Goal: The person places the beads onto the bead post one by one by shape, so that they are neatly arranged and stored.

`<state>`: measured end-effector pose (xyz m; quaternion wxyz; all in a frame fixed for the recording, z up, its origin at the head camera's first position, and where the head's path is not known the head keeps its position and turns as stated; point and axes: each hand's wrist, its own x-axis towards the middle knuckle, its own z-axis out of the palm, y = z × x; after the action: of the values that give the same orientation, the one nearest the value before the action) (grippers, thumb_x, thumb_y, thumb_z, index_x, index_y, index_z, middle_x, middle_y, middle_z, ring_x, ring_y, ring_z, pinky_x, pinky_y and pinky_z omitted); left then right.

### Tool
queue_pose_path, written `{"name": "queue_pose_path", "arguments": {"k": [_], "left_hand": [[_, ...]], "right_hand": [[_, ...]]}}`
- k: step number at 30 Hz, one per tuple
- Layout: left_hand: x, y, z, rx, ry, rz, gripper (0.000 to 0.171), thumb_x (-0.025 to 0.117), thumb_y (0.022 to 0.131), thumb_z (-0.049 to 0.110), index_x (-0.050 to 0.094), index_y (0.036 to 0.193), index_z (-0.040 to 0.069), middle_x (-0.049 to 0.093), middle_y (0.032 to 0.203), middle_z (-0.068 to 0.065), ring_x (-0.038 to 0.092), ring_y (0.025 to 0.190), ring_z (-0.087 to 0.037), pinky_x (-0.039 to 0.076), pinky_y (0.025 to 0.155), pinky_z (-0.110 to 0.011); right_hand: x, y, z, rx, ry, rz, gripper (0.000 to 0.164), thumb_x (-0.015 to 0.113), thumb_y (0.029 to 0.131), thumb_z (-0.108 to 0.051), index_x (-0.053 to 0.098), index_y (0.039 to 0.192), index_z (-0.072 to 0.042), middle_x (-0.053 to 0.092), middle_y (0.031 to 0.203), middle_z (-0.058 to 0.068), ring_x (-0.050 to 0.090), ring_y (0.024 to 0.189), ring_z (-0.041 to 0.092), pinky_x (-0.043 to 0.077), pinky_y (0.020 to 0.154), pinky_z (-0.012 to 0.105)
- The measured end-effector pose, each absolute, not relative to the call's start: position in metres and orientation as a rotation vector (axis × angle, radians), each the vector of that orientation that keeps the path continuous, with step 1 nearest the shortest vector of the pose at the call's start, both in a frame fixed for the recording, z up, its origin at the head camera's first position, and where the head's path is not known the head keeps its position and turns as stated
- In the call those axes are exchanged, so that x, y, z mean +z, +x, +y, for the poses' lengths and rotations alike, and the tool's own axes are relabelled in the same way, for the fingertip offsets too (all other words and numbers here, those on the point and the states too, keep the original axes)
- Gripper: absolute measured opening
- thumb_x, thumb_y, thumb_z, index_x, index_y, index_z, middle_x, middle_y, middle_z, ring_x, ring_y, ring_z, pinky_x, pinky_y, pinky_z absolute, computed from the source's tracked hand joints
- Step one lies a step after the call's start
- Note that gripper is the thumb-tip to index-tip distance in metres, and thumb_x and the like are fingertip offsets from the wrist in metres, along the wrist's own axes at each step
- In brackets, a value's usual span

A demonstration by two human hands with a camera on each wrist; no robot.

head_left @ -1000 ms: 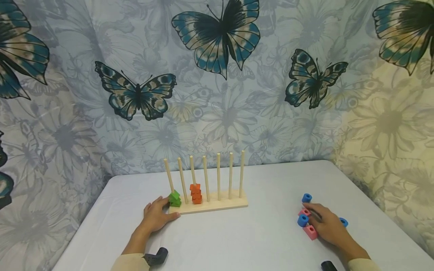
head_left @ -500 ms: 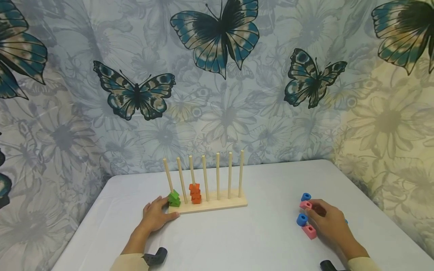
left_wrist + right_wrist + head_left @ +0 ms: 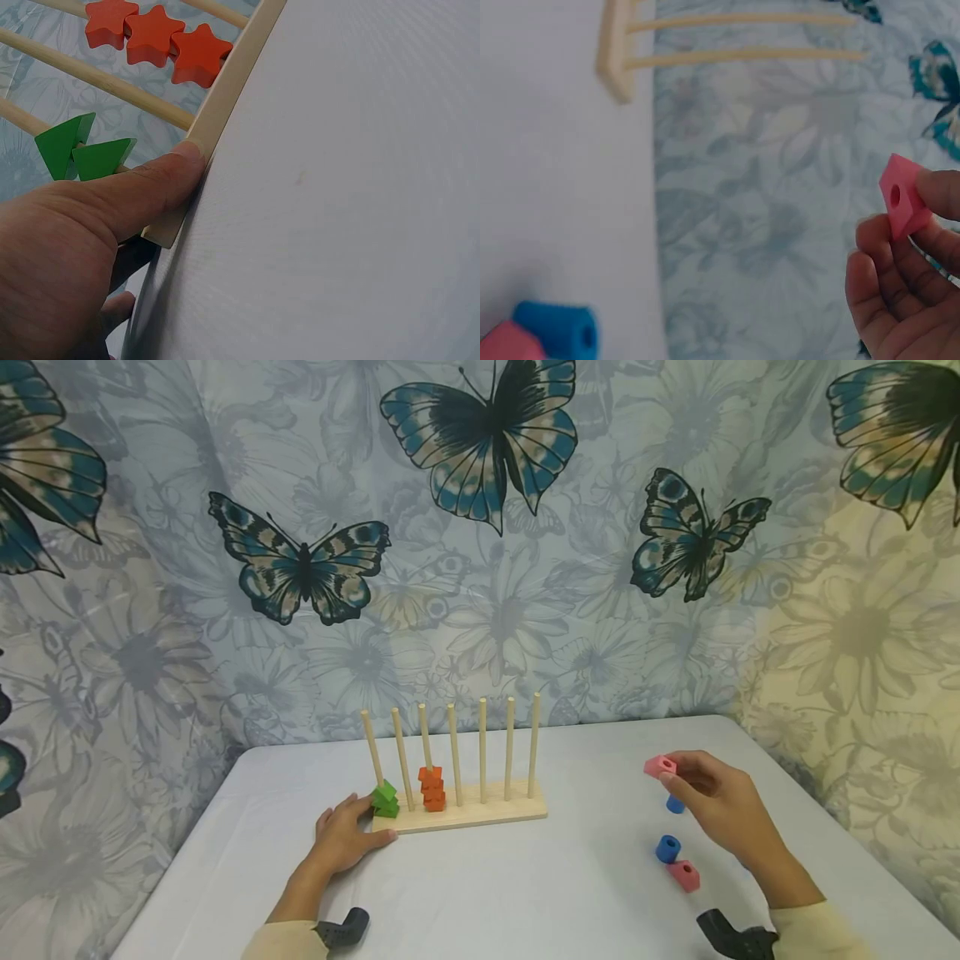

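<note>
My right hand (image 3: 727, 806) pinches a pink block (image 3: 658, 767) between thumb and fingers, raised above the right part of the table. In the right wrist view the angular face of this pink block (image 3: 905, 196), with a round hole, points left. My left hand (image 3: 345, 835) grips the left end of a wooden peg stand (image 3: 487, 812), thumb (image 3: 169, 176) on its front edge and the other fingers mostly hidden behind. Green triangular blocks (image 3: 386, 800) sit on the leftmost peg. Orange star blocks (image 3: 432, 789) are stacked on the third peg; the other pegs are bare.
On the white table (image 3: 570, 893), a blue cylinder (image 3: 667, 849) lies against another pink block (image 3: 684, 876). A second blue cylinder (image 3: 676, 804) is partly hidden below my right hand. A butterfly-patterned cloth (image 3: 510, 618) hangs behind the table. Dark devices (image 3: 345, 928) are at both wrists.
My right hand has taken hold of the pink block among the loose pieces and lifted it up and slightly left. The left hand and the stand have stayed in place.
</note>
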<state>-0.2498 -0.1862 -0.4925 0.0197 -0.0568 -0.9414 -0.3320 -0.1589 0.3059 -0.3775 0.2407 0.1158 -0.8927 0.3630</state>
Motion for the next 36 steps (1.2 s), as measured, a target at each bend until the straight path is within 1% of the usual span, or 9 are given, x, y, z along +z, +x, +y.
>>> {"name": "queue_pose_path", "arguments": {"k": [8,13,19,24,27,32,36], "left_hand": [[-0.492,-0.25,-0.187,-1.029,-0.169,-2.926,0.081,0.083,0.074,0.04,0.052,0.134,-0.004,0.048,0.139,-0.024,0.028,0.137,-0.041,0.002,0.11,-0.058],[-0.492,-0.25,-0.187,-1.036,-0.172,-2.926,0.081,0.083,0.074,0.04,0.052,0.134,-0.005,0.048,0.138,-0.024,0.028,0.137,-0.041,0.002,0.11,-0.058],[-0.491,-0.25,-0.187,-1.043,-0.172,-2.929,0.081,0.083,0.074,0.04,0.052,0.134,-0.004,0.048,0.138,-0.024,0.028,0.137,-0.041,0.003,0.11,-0.058],[-0.49,-0.25,-0.187,-1.053,-0.177,-2.93,0.082,0.083,0.074,0.042,0.052,0.135,-0.003,0.048,0.139,-0.023,0.027,0.137,-0.041,0.002,0.11,-0.058],[-0.49,-0.25,-0.188,-1.05,-0.177,-2.93,0.082,0.083,0.074,0.043,0.053,0.135,-0.003,0.048,0.139,-0.023,0.027,0.137,-0.041,0.003,0.11,-0.058],[-0.489,-0.25,-0.187,-1.05,-0.182,-2.929,0.08,0.083,0.075,0.04,0.053,0.134,-0.004,0.049,0.138,-0.023,0.027,0.137,-0.041,0.003,0.11,-0.058],[-0.488,-0.249,-0.187,-1.048,-0.185,-2.928,0.079,0.083,0.075,0.038,0.052,0.135,-0.004,0.048,0.138,-0.024,0.027,0.137,-0.042,0.003,0.11,-0.058]], "right_hand": [[-0.337,-0.164,0.276,1.077,0.47,-2.382,0.022,0.066,0.093,-0.009,0.064,0.115,-0.004,0.067,0.1,0.005,0.065,0.083,0.009,0.052,0.069,0.017],[-0.321,-0.175,0.254,1.106,0.532,-2.326,0.024,0.067,0.092,-0.007,0.065,0.115,-0.003,0.068,0.099,0.004,0.064,0.083,0.01,0.051,0.071,0.016],[-0.306,-0.191,0.229,1.164,0.638,-2.27,0.023,0.067,0.092,-0.005,0.065,0.114,0.0,0.068,0.098,0.007,0.063,0.083,0.012,0.051,0.072,0.017],[-0.297,-0.205,0.21,1.257,0.734,-2.209,0.021,0.067,0.09,-0.002,0.066,0.112,0.0,0.067,0.097,0.007,0.063,0.081,0.017,0.053,0.071,0.02],[-0.295,-0.216,0.201,1.296,0.757,-2.188,0.022,0.067,0.09,-0.001,0.066,0.112,0.002,0.068,0.098,0.009,0.065,0.084,0.018,0.053,0.074,0.021],[-0.296,-0.231,0.187,1.329,0.75,-2.189,0.023,0.067,0.091,-0.005,0.066,0.113,0.002,0.068,0.1,0.01,0.065,0.088,0.02,0.053,0.077,0.022],[-0.296,-0.242,0.175,1.359,0.728,-2.203,0.024,0.068,0.092,-0.008,0.066,0.114,0.001,0.068,0.101,0.009,0.065,0.09,0.021,0.053,0.079,0.026]]}}
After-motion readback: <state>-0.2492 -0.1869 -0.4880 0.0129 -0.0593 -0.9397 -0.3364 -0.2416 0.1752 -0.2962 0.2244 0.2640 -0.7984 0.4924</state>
